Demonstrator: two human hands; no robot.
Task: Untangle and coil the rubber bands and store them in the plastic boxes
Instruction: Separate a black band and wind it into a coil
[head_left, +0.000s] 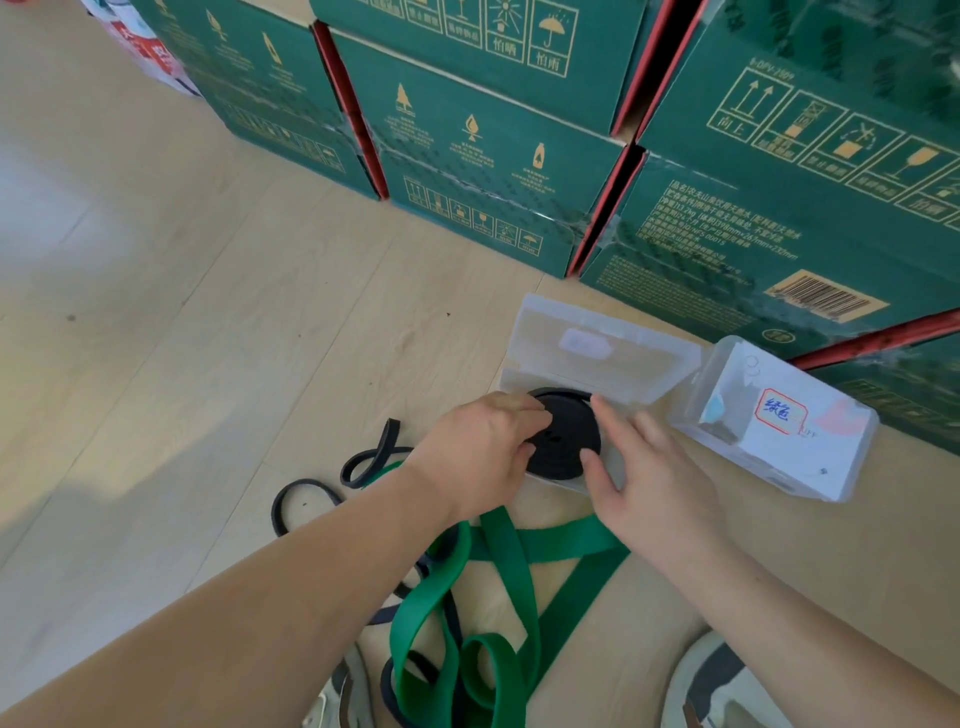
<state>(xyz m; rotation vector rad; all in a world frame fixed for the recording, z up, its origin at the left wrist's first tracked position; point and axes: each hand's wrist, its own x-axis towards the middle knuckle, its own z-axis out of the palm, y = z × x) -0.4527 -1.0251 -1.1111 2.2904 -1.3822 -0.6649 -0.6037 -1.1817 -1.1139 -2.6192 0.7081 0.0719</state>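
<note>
A black rubber band wound into a flat coil (566, 436) lies in an open clear plastic box (602, 353) on the floor, lid tipped back. My left hand (478, 452) presses on the coil's left side with curled fingers. My right hand (644, 478) touches the coil's right edge with its thumb and straight fingers. A wide green rubber band (514, 582) lies tangled on the floor below my hands. A thin dark band (363, 462) loops to the left of it and partly under it.
A second clear plastic box (779, 426) with a handwritten label lies shut to the right. Stacked green cartons (493, 156) form a wall right behind the boxes. Pale wood floor (182, 338) stretches left. My shoes (727, 686) show at the bottom edge.
</note>
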